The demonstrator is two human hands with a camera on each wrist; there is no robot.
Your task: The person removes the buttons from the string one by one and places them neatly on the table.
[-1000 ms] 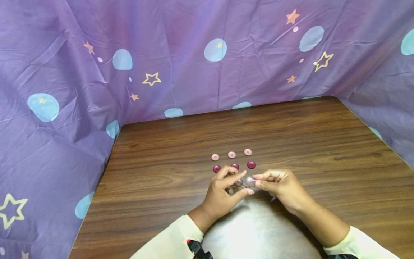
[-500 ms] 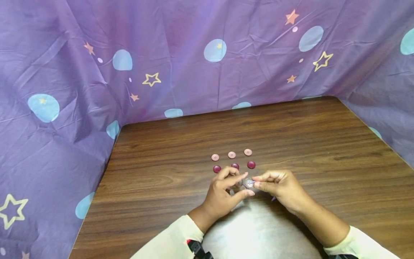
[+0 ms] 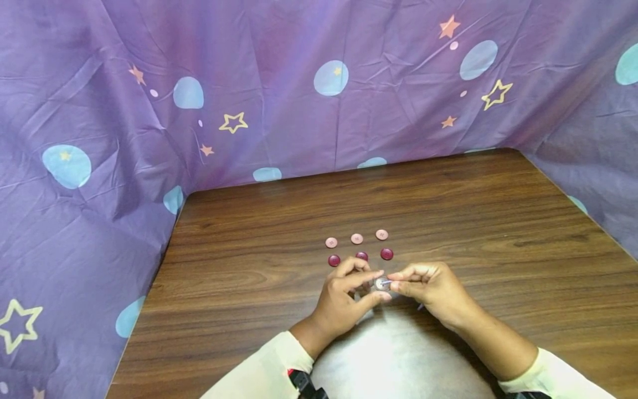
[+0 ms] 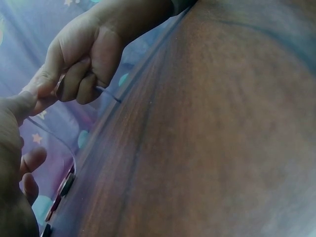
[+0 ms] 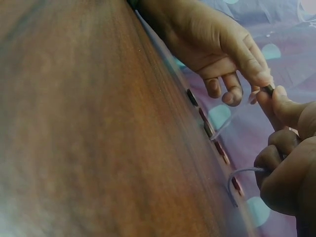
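Observation:
In the head view my left hand [image 3: 341,296] holds a pale greyish button [image 3: 382,284] by its edges between thumb and index finger. My right hand [image 3: 436,291] meets it from the right, thumb and forefinger pinching a thin lilac string [image 3: 387,281] at the button's face. The right wrist view has both hands' fingertips together at this button [image 5: 268,90], seen dark and edge-on. One stretch of string [image 5: 224,126] drops to a dark button [image 5: 208,129] on the table. Another stretch [image 5: 247,169] hangs from the right hand's curled fingers. How the string passes the holes is too small to tell.
Beyond the hands lie a row of three pink buttons [image 3: 356,239] and a row of three maroon buttons [image 3: 386,254], one partly behind the left fingers. The wooden table [image 3: 239,238] ends at a purple patterned cloth [image 3: 279,83] at the back and sides.
The held button has turned and shifted slightly left and down, between the left finger and thumb. The right fingertips have followed it a little leftward. The buttons on the table lie as before.

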